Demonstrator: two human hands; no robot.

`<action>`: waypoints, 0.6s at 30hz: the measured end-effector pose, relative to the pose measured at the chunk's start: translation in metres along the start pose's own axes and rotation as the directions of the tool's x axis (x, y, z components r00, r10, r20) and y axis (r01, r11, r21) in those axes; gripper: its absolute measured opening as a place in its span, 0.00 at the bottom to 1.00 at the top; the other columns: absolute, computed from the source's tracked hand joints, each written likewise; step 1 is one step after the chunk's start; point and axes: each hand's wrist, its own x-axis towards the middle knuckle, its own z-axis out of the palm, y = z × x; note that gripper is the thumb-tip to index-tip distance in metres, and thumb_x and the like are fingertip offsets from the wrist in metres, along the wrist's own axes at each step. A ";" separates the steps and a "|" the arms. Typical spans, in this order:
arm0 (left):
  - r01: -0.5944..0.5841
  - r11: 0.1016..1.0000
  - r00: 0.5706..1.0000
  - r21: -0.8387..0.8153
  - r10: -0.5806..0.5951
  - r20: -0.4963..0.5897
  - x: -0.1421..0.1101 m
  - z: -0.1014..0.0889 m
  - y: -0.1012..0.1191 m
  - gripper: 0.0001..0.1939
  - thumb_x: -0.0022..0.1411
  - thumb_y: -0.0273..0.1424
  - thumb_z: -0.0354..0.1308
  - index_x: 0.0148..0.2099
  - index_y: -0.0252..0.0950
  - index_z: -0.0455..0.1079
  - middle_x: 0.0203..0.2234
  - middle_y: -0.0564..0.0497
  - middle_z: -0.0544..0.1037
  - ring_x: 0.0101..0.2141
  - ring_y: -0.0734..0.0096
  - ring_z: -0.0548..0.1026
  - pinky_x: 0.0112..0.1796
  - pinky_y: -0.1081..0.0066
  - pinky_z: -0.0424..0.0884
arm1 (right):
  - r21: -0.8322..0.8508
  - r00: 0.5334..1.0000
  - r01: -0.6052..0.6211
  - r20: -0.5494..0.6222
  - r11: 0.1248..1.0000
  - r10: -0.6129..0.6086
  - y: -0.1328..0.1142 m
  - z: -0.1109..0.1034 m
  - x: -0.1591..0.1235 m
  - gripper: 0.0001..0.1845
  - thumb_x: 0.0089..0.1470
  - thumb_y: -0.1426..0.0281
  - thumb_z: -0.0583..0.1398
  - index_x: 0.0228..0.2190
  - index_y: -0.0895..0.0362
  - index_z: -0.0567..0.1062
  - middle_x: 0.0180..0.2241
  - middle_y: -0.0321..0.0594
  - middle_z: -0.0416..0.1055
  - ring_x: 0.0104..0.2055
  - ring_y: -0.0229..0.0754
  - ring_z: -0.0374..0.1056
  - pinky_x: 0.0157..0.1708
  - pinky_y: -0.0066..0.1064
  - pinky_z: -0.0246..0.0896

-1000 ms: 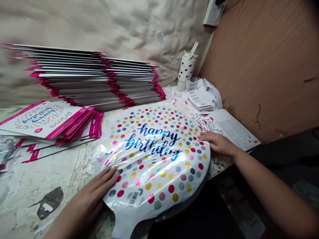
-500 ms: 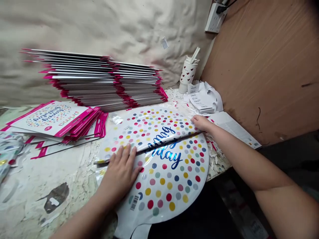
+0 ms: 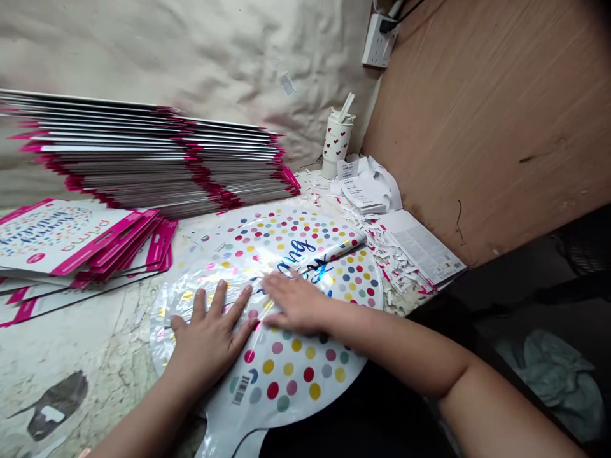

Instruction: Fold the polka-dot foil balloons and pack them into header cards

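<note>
A flat, uninflated white foil balloon (image 3: 296, 369) with coloured dots and blue lettering lies on the table. A fold runs across its middle, and a barcode label (image 3: 241, 389) sits near its lower left. My left hand (image 3: 205, 340) rests flat on the balloon's left side with fingers spread. Beside it, my right hand (image 3: 298, 302) lies flat near the middle of the fold, fingers stretched toward the left hand and slightly blurred. Both palms press on the foil, and neither hand grips anything. Part of the lettering is hidden by the right hand and the fold.
Behind stands a tall stack of pink-edged card packs (image 3: 157, 162). More packs (image 3: 86, 242) lie fanned at left. A white cup (image 3: 337, 143) with hearts, a curled label roll (image 3: 365, 191), paper scraps (image 3: 401, 257) and a printed card (image 3: 422, 245) sit at right, near the brown board (image 3: 477, 127).
My right hand has moved left from the balloon's right edge to the middle of the fold. My left hand's fingers have spread wider. The camera view has shifted to the right.
</note>
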 end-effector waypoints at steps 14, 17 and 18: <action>-0.145 0.985 0.988 -0.098 0.150 0.043 0.038 -0.005 0.086 0.42 0.58 0.56 0.36 0.65 0.34 0.44 0.64 0.36 0.44 0.61 0.38 0.41 0.53 0.38 0.44 | 0.256 0.674 -0.667 -0.193 0.700 0.713 0.072 -0.024 -0.070 0.43 0.51 0.48 0.54 0.61 0.55 0.49 0.60 0.54 0.52 0.62 0.58 0.46 0.57 0.50 0.45; -0.146 0.982 0.989 -0.122 0.148 0.004 0.034 -0.001 0.086 0.40 0.58 0.55 0.38 0.65 0.37 0.45 0.63 0.35 0.44 0.61 0.35 0.41 0.52 0.36 0.43 | 0.459 0.609 -0.638 -0.190 0.618 0.770 0.072 -0.054 -0.046 0.40 0.58 0.55 0.48 0.62 0.61 0.38 0.60 0.55 0.51 0.61 0.51 0.52 0.55 0.44 0.51; -0.149 0.979 0.989 -0.136 0.148 -0.018 0.032 0.000 0.086 0.40 0.58 0.55 0.39 0.65 0.37 0.46 0.63 0.34 0.44 0.61 0.34 0.41 0.51 0.35 0.42 | 0.480 0.619 -0.597 -0.233 0.642 0.750 0.063 -0.063 -0.037 0.38 0.60 0.57 0.44 0.62 0.61 0.33 0.61 0.53 0.49 0.61 0.48 0.51 0.55 0.42 0.52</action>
